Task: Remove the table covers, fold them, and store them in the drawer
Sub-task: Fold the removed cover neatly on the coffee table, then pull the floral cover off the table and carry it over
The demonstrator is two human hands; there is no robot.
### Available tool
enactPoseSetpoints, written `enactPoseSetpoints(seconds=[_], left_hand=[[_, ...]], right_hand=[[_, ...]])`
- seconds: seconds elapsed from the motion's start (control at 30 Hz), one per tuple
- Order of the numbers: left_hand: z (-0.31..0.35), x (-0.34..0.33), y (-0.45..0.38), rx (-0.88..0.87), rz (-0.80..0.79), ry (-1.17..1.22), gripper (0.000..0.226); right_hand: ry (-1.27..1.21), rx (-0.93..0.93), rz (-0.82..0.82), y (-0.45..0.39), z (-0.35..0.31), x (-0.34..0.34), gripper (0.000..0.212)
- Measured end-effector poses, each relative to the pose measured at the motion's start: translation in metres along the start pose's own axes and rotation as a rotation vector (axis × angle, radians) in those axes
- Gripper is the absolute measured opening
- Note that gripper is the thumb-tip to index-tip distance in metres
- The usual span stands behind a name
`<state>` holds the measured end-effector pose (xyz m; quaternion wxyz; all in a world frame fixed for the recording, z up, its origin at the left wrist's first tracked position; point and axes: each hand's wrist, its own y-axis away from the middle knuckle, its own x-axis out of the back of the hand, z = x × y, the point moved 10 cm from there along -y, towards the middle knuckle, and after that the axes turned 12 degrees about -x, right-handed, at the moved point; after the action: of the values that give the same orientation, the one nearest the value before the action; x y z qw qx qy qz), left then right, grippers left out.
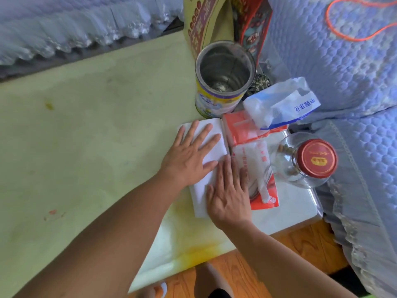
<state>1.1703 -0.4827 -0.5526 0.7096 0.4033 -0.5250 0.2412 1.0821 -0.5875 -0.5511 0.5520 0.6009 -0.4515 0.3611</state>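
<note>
Both hands are lying flat, fingers straight, pressing the folded white cover [211, 147] onto the pale green tabletop [86, 125]: left hand [191, 153] on the far half, right hand [228, 194] on the near edge, thumbs nearly touching. Likely creasing the fold; best pressing evenly and smoothing outward so the edges are staying aligned. Blue quilted bedding [343, 72] is flanking the table. Open tin can [223, 78], glass jar [305, 162] and red packet [251, 151] are sitting just beside. No drawer showing.

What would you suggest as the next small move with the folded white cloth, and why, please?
Probably lift the folded white cloth off the table: both the left hand and right hand lie flat on it, it looks compactly folded, and no drawer is in view yet.
</note>
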Motion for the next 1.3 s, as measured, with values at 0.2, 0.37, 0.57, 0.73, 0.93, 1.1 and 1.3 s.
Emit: enactPoseSetpoints(seconds=[0.2, 0.37, 0.57, 0.73, 0.93, 1.1, 1.3], left_hand=[[0.046, 0.032, 0.054, 0.246, -0.124, 0.362, 0.064], [0.077, 0.007, 0.227, 0.462, -0.353, 0.649, 0.049], [0.055, 0.010, 0.410, 0.851, -0.329, 0.849, 0.047], [0.067, 0.011, 0.527, 0.988, -0.164, 0.964, 0.039], [0.093, 0.042, 0.707, 1.043, 0.142, 1.014, 0.030], [0.121, 0.111, 0.976, 1.294, 0.414, 0.916, 0.030], [0.175, 0.183, 1.279, 1.671, 0.833, 0.705, 0.029]], right_hand=[[0.127, -0.018, -0.169, 0.006, 0.001, 0.005, 0.067], [0.158, -0.011, -0.227, 0.018, -0.023, 0.046, 0.070], [0.297, 0.133, -0.341, 0.108, -0.081, 0.080, 0.062], [0.430, 0.201, -0.534, 0.231, -0.125, 0.082, 0.043], [0.546, 0.525, -0.506, 0.391, -0.291, 0.097, 0.027], [0.495, 0.923, -0.394, 0.610, -0.505, 0.125, 0.036], [0.380, 1.353, -0.237, 0.880, -0.708, 0.190, 0.040]])
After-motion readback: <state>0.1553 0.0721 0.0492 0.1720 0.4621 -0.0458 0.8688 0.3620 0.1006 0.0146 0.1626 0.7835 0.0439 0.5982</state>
